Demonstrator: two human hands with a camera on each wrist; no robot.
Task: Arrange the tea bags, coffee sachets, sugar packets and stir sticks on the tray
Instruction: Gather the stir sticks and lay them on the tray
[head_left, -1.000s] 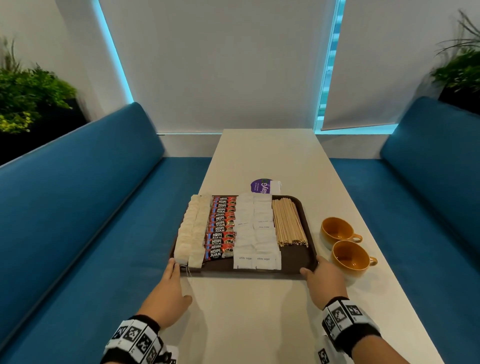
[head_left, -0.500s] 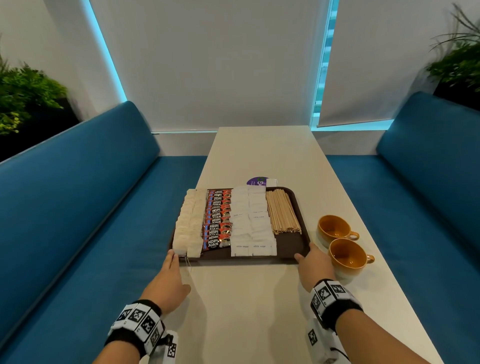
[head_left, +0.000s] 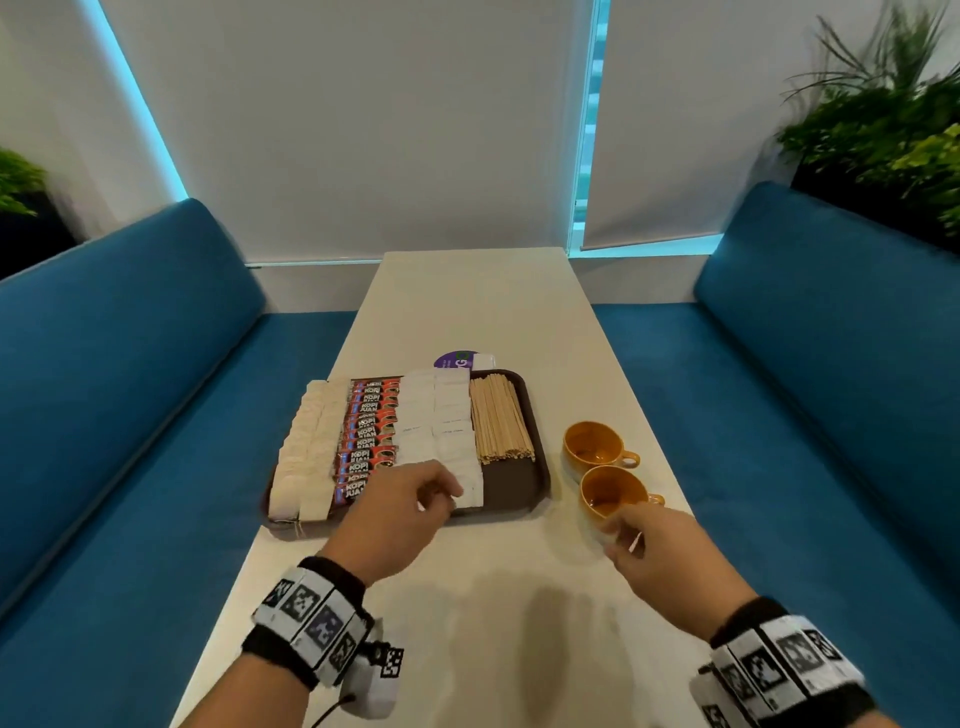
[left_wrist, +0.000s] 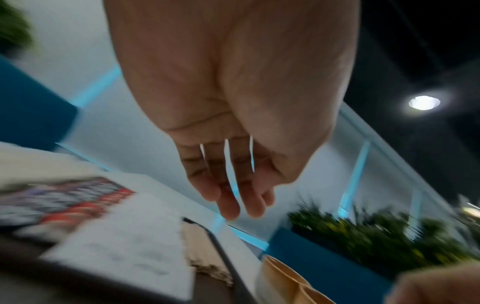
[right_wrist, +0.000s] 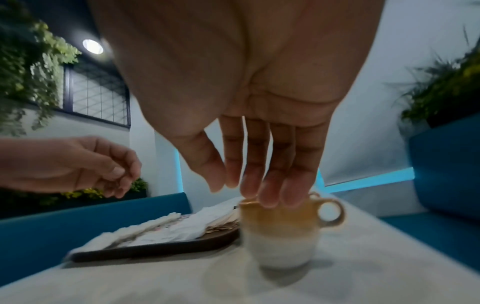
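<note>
You have two orange cups on the surface toward its right edge: the near cup (head_left: 610, 493) stands just in front of the far cup (head_left: 595, 445), both with handles pointing right. A purple-and-white card (head_left: 464, 359) lies flat on the surface (head_left: 483, 301) about midway along its length. Blue bench seats (head_left: 119, 374) run along both long edges. White roller blinds (head_left: 363, 119) hang past the far edge, and green plants (head_left: 893, 124) stand behind each bench back.

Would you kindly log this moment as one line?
tray: four rows filled | left hand: over sugar packets, empty | right hand: fingers at near cup rim
</note>
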